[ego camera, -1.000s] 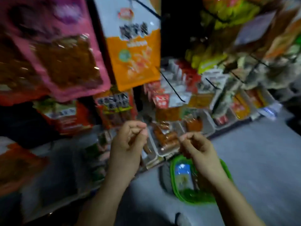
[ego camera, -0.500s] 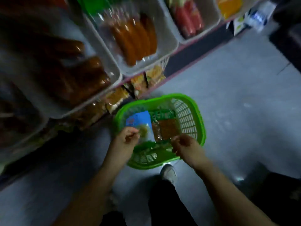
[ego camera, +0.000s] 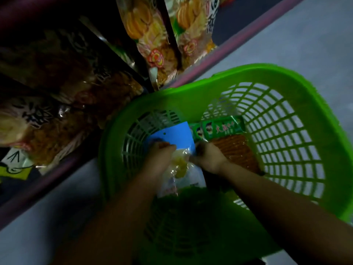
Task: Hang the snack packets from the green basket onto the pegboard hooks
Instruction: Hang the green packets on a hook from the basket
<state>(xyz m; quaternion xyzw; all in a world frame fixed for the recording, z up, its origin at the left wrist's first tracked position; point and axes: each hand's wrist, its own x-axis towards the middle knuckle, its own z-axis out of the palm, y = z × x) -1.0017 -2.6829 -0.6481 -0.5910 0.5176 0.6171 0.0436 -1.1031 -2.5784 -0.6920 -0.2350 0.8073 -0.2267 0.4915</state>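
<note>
Blue packet partly behind hands

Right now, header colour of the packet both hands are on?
Blue header on the packet; head view shows it best.

The green basket is moulded plastic, smooth on the rim and open lattice on its walls. The blue-topped packet and the green-topped packet in it are glossy film, clear lower down. The shelf bags shine like crinkled plastic; the floor looks matt grey.

Green latticed basket; blue-topped packet.
</note>
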